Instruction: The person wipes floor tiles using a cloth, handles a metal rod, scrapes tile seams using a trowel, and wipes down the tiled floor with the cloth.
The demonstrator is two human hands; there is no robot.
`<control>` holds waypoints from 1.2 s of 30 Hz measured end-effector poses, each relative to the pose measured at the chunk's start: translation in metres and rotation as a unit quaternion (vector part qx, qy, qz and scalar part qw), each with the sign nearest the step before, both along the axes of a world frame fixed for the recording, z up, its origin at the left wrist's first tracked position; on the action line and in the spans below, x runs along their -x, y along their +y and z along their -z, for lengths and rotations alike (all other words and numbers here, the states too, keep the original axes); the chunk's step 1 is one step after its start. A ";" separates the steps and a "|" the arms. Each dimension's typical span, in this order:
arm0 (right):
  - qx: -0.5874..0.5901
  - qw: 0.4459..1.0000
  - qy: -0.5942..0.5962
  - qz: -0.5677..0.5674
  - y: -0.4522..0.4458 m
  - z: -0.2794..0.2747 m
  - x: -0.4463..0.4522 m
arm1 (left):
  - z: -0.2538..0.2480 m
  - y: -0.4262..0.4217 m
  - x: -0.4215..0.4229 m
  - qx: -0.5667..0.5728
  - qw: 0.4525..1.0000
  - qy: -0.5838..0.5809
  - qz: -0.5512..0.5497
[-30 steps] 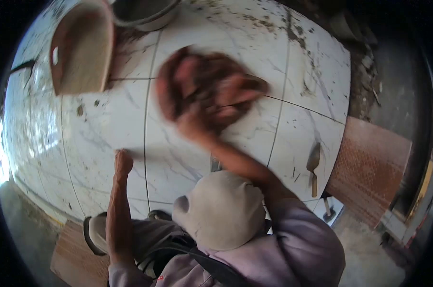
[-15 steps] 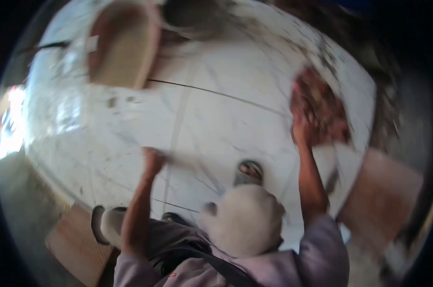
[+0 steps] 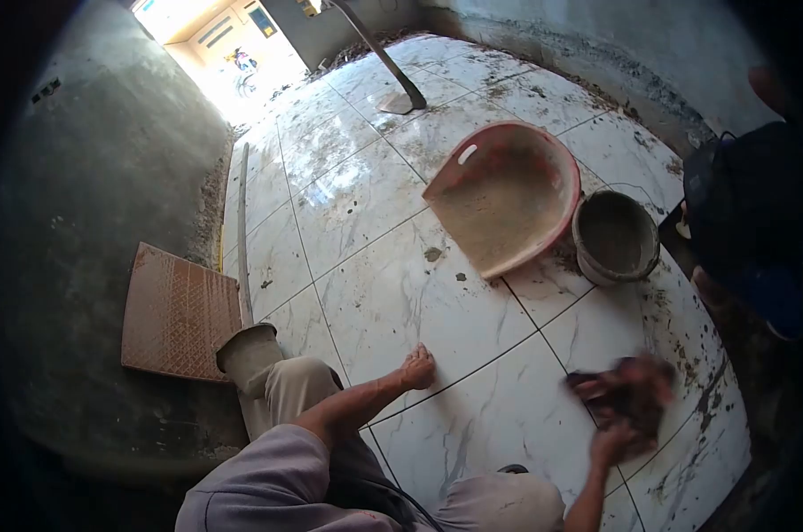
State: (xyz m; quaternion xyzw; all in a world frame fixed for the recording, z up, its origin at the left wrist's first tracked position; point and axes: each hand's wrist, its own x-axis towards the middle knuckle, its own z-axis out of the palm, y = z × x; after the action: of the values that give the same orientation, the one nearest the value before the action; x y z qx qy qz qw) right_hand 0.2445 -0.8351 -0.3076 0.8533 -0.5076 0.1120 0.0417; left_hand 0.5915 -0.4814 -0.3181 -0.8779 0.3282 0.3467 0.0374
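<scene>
My right hand [image 3: 616, 441] grips a dark red, crumpled cloth [image 3: 627, 399] that lies on the white marbled tiles [image 3: 472, 426] at the lower right. The cloth is slightly blurred. My left hand [image 3: 418, 367] rests on the tiles near the middle, its fingers drawn together; whether anything is under them is hidden. Beyond the hands sits a red scoop-shaped pan [image 3: 508, 199] coated with grey residue. A round bucket [image 3: 614, 238] stands against its right side.
A hoe [image 3: 406, 99] stands at the back. Brown patterned tiles [image 3: 184, 310] and a small bucket [image 3: 250, 350] are at the left, beside a long bar [image 3: 242, 230]. Another person [image 3: 743, 208] is at the right edge. Debris lies along the wall.
The view has turned left and up, showing the doorway and hoe. My right hand has moved the cloth across the tiles. My left hand stays on the floor.
</scene>
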 end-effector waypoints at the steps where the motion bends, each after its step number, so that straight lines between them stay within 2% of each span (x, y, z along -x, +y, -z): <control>1: -0.033 0.984 0.098 0.147 -0.013 -0.036 0.002 | 0.005 0.000 -0.002 0.000 1.000 -0.006 0.005; 2: -0.099 0.984 0.094 0.113 -0.058 0.002 0.032 | 0.004 -0.004 -0.001 0.004 1.000 -0.008 0.001; 3: -0.147 0.987 0.024 0.062 -0.090 0.028 0.063 | 0.000 -0.010 -0.001 -0.012 1.000 -0.007 -0.002; 5: -0.210 0.970 0.108 0.063 -0.081 0.003 0.059 | 0.001 -0.009 0.002 -0.030 0.999 -0.003 -0.017; 8: -0.181 0.980 0.083 0.027 -0.049 0.004 0.067 | 0.010 -0.011 0.005 -0.023 1.000 -0.005 -0.015; 10: -0.171 0.984 0.053 -0.003 -0.015 0.013 0.082 | 0.000 -0.014 0.000 -0.060 0.998 0.001 0.013; 15: -0.209 0.977 0.017 -0.047 0.046 0.035 0.129 | -0.005 -0.011 0.004 -0.054 0.998 0.006 0.014; 18: -0.229 0.972 -0.027 -0.049 0.032 0.050 0.119 | -0.010 -0.012 0.006 -0.029 0.999 -0.011 -0.026; 22: -0.227 0.959 -0.163 -0.046 -0.063 0.060 0.095 | -0.021 -0.049 0.010 -0.019 0.998 -0.027 -0.061; 23: -0.224 0.953 -0.203 -0.034 -0.090 0.050 0.094 | -0.023 -0.071 0.016 -0.003 0.998 -0.058 -0.022; 25: -0.219 0.934 -0.281 0.016 -0.140 0.015 0.107 | 0.015 -0.110 0.023 0.148 0.988 -0.039 0.029; 27: -0.223 0.900 -0.362 0.099 -0.179 -0.029 0.148 | 0.018 -0.177 0.040 0.214 0.968 -0.047 0.125; 29: -0.241 0.839 -0.451 0.187 -0.198 -0.076 0.200 | -0.014 -0.249 0.067 0.188 0.971 -0.007 0.145; 31: -0.264 0.786 -0.497 0.255 -0.191 -0.114 0.241 | -0.030 -0.286 0.086 0.094 0.982 -0.019 0.163; 32: -0.278 0.774 -0.496 0.279 -0.181 -0.126 0.259 | -0.018 -0.295 0.088 0.107 0.977 -0.028 0.185; 35: -0.323 0.786 -0.441 0.289 -0.108 -0.120 0.312 | -0.018 -0.315 0.097 0.054 0.982 -0.035 0.179; 36: -0.349 0.813 -0.363 0.294 -0.074 -0.082 0.351 | -0.016 -0.312 0.097 0.067 0.981 -0.044 0.179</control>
State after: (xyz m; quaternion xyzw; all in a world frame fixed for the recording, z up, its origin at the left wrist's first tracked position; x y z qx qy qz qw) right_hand -0.1062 -0.9090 -0.2255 0.5181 -0.7175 0.2114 -0.4149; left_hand 0.4943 -0.7938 -0.3023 -0.8202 0.5001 0.2726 0.0543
